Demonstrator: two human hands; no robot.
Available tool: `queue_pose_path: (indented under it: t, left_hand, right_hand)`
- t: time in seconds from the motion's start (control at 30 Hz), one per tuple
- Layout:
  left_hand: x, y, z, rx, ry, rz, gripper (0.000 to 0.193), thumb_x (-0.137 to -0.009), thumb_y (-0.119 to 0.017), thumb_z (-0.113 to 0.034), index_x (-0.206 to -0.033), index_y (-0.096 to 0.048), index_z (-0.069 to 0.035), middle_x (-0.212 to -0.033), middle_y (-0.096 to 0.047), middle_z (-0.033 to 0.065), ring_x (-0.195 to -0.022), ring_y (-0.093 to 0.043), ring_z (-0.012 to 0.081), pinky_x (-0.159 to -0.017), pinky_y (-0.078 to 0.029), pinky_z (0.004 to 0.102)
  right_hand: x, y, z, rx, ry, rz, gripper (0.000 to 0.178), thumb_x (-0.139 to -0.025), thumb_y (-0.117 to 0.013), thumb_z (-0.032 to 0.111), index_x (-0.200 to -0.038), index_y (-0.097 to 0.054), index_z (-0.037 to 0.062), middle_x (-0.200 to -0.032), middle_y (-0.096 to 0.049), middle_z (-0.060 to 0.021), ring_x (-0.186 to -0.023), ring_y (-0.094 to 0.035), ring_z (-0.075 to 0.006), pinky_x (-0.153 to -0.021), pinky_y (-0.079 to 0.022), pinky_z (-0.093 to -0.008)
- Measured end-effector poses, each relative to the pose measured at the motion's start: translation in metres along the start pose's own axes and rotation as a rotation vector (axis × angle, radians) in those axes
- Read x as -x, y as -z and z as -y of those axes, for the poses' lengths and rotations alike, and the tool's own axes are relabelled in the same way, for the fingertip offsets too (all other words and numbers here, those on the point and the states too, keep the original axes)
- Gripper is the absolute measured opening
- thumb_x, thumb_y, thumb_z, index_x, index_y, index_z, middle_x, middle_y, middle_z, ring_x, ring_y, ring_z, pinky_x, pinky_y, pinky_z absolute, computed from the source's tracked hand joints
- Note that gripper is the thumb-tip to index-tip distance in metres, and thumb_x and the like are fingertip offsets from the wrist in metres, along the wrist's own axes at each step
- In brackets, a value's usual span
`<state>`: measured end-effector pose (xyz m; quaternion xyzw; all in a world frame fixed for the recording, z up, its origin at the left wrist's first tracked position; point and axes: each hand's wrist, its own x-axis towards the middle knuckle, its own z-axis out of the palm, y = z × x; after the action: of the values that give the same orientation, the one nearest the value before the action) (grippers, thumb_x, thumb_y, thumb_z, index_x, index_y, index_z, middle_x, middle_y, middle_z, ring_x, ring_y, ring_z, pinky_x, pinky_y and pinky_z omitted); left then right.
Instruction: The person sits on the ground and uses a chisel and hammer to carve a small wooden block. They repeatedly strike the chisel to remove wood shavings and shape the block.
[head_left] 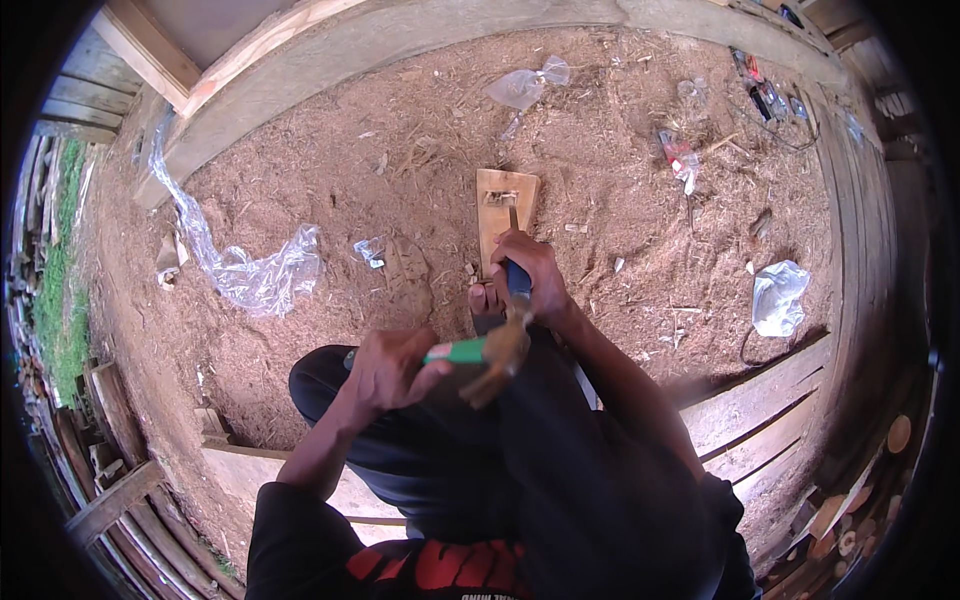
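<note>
- Floor [610,130]: earth strewn with shavings; it lies under all my work.
- Clear plastic sheet [270,275]: crumpled, on the floor to my left, well apart from the work.
- Wooden board [492,232]: the workpiece, on the floor straight ahead, its near end by my toes [478,296]. Cannot tell whether they press on it.
- Hammer [460,352]: green handle, metal head blurred. My left hand [392,368] is wrapped firmly round the handle, holding the head close to the chisel's butt. Contact between them: cannot tell, since the two overlap in this view.
- Chisel [519,280]: blue handle, closed inside my right hand [535,270], fingers curled round it; blade points away from me, its tip at the recess.
- Recess [494,199]: small, rough-edged, near the board's far end, loose chips in it. Depth not readable.
- Step in hand (judgement): chopping out the recess by hammer blows on the chisel.
- Next move (judgement): calls for the tip seated on the cutting line, the chisel's angle held steady, and the hammer face square to the butt, clear of my right hand. A glancing blow could strike knuckles or split the recess edge.
</note>
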<state>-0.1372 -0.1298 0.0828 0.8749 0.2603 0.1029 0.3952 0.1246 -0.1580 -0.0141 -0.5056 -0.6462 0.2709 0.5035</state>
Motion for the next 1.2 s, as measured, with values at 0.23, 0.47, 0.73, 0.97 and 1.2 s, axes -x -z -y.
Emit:
queue_pose_path:
  t: [0.23, 0.47, 0.73, 0.97, 1.2]
  left_hand:
    - [-0.008, -0.012, -0.01, -0.139, 0.004, 0.08, 0.039, -0.092, -0.065, -0.043, -0.084, -0.053, -0.007, -0.067, -0.056, 0.0117, -0.062, -0.063, 0.0348, -0.052, -0.048, 0.045]
    - [-0.008, -0.009, -0.009, -0.183, 0.018, 0.095, 0.038, -0.092, -0.066, -0.043, -0.088, -0.056, -0.006, -0.072, -0.059, 0.0116, -0.064, -0.064, 0.0336, -0.053, -0.049, 0.0445]
    - [-0.014, -0.013, -0.005, -0.111, -0.096, 0.139, 0.043, -0.094, -0.061, -0.047, -0.088, -0.057, -0.005, -0.072, -0.06, 0.0125, -0.063, -0.063, 0.0364, -0.054, -0.049, 0.0462]
    - [-0.007, -0.017, 0.01, -0.036, -0.095, 0.025, 0.044, -0.095, -0.062, -0.047, -0.083, -0.054, -0.006, -0.067, -0.056, 0.0126, -0.057, -0.062, 0.0348, -0.051, -0.048, 0.0433]
    - [-0.016, -0.016, 0.008, -0.048, -0.07, 0.044, 0.045, -0.094, -0.061, -0.049, -0.083, -0.053, -0.006, -0.066, -0.055, 0.0118, -0.058, -0.062, 0.0342, -0.051, -0.048, 0.0441]
  right_hand:
    - [-0.001, -0.003, -0.004, 0.035, -0.008, -0.025, 0.009, -0.075, -0.063, -0.005, -0.08, -0.059, 0.0022, -0.075, -0.058, -0.0153, -0.076, -0.062, -0.035, -0.079, -0.055, -0.0412]
    - [0.0, -0.005, -0.006, 0.046, 0.038, -0.021, 0.01, -0.075, -0.066, 0.002, -0.082, -0.058, 0.0018, -0.078, -0.058, -0.0153, -0.077, -0.061, -0.0361, -0.074, -0.052, -0.0432]
    - [0.001, -0.006, -0.007, 0.046, 0.064, -0.024, 0.009, -0.077, -0.065, 0.005, -0.083, -0.059, 0.0017, -0.079, -0.057, -0.0172, -0.079, -0.06, -0.0386, -0.074, -0.051, -0.0431]
    - [0.002, -0.001, -0.011, -0.015, 0.018, -0.006, 0.014, -0.074, -0.066, 0.009, -0.083, -0.058, 0.0006, -0.079, -0.058, -0.0185, -0.084, -0.062, -0.0407, -0.078, -0.051, -0.0456]
    - [0.002, -0.006, -0.02, 0.063, 0.074, -0.048, 0.013, -0.075, -0.066, 0.006, -0.084, -0.059, 0.0004, -0.082, -0.06, -0.0195, -0.085, -0.063, -0.04, -0.077, -0.052, -0.0453]
